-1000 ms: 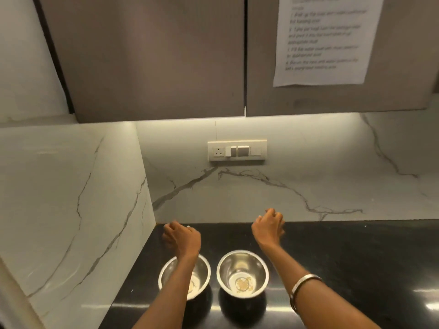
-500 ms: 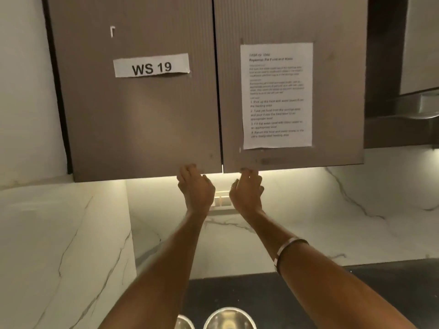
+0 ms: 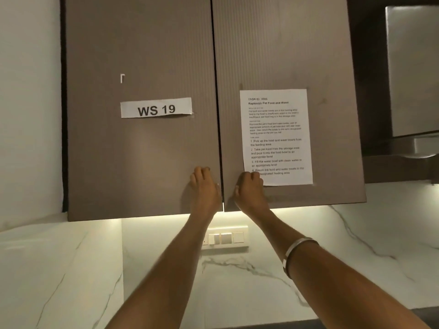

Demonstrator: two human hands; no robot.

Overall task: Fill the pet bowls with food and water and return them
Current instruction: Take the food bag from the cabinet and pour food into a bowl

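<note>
Both my hands are raised in front of a brown wall cabinet. My left hand (image 3: pixel 204 186) is at the lower inner corner of the left door (image 3: pixel 142 150), fingers curled, with nothing visible in it. My right hand (image 3: pixel 249 189) is at the lower inner corner of the right door (image 3: pixel 332 150), fingers curled too, and overlaps the bottom corner of a taped instruction sheet (image 3: pixel 276 136). Both doors look closed. I cannot tell whether the fingers touch the doors. The pet bowls are out of view.
A "WS 19" label (image 3: pixel 156 108) is stuck on the left door. A switch plate (image 3: pixel 225 238) sits on the marble backsplash under the cabinet. A marble side wall (image 3: pixel 59 269) stands at left, a steel hood (image 3: pixel 413 72) at upper right.
My hands rose from above the two steel bowls on the counter to the cabinet doors. The view tilted up and the bowls left the frame.
</note>
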